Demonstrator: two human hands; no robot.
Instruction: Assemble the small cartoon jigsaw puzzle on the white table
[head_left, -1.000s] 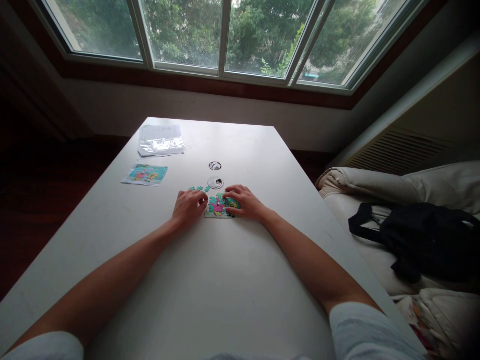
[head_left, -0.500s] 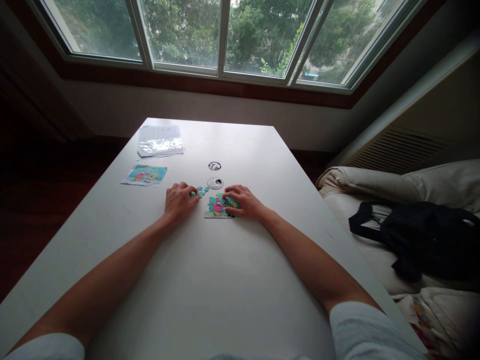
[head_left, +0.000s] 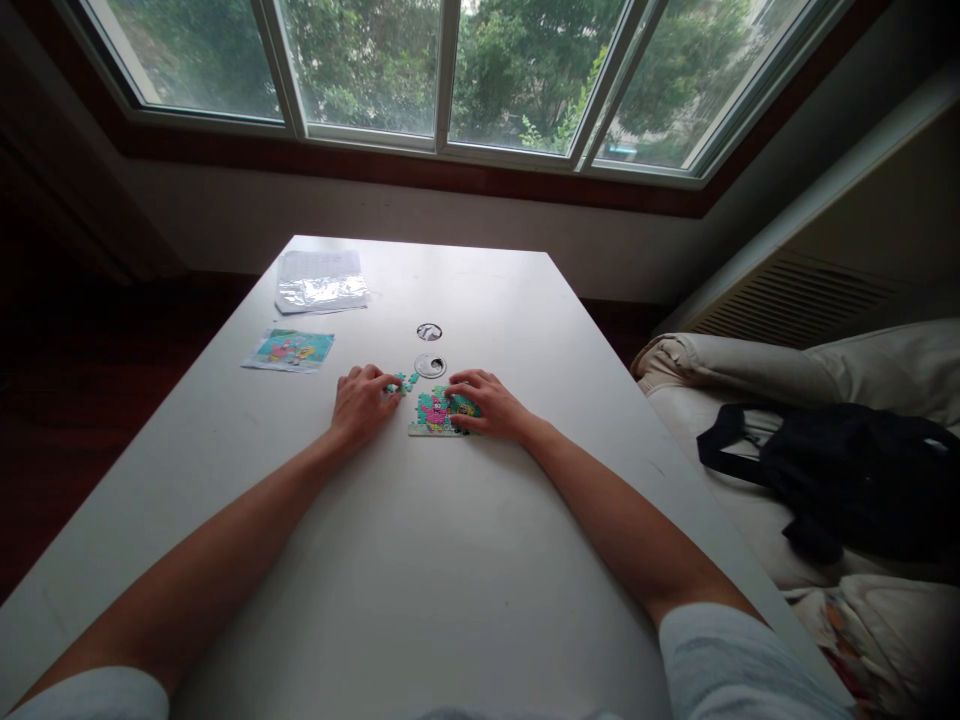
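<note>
A partly assembled jigsaw puzzle (head_left: 433,411) lies on the white table, with a pink cartoon figure and teal background on it. Across its right side curves my right hand (head_left: 489,404), thumb and fingers gripping it and covering part of the picture. To the left of the puzzle, my left hand (head_left: 365,402) has its thumb and fingertips closed at a teal puzzle piece, mostly hidden by the fingers. Several loose teal puzzle pieces (head_left: 411,380) lie just beyond those fingertips, between the two hands.
A reference picture card (head_left: 292,350) lies left of my hands, with a clear plastic packet over papers (head_left: 321,282) behind it. Two round cable-hole fittings (head_left: 430,366) are set in the white table (head_left: 420,560). A pale sofa with a black bag (head_left: 855,480) stands right.
My left hand has moved slightly right, toward the loose pieces and the puzzle. My right hand and the puzzle stay in place.
</note>
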